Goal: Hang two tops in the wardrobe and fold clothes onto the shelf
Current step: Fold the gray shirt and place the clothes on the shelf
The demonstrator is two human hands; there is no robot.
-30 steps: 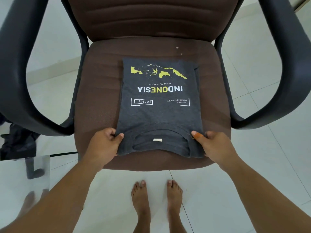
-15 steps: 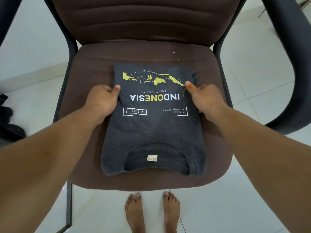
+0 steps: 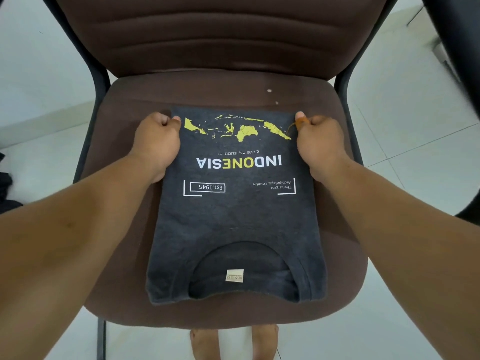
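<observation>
Pale tiled floor (image 3: 405, 320) fills the bottom and both sides of the frame, open around the chair. At the bottom centre two bare feet (image 3: 233, 342) stand on it, just under the front edge of the brown seat (image 3: 342, 281).

A folded dark grey shirt (image 3: 233, 219) lies flat on the seat, collar nearest, its white label (image 3: 234, 275) facing up. Its near edge stops just short of the seat's front rim, leaving a thin brown margin. Bare seat shows down both long sides of the shirt, wider on the right. The print reads upside down: "INDONESIA" in the middle, a yellow map towards the far edge.

The left hand (image 3: 157, 144) grips the far left corner of the shirt, fingers curled under and thumb on top. The right hand (image 3: 318, 141) pinches the far right corner the same way; the thumb tip looks orange. Both forearms run in from the lower corners of the frame, over the seat's sides.

Beyond the shirt's far edge a strip of bare seat reaches the brown backrest (image 3: 215, 35) at the top. Black frame bars (image 3: 89, 81) rise on either side. Dark cloth (image 3: 6, 190) lies at the left edge of the frame.
</observation>
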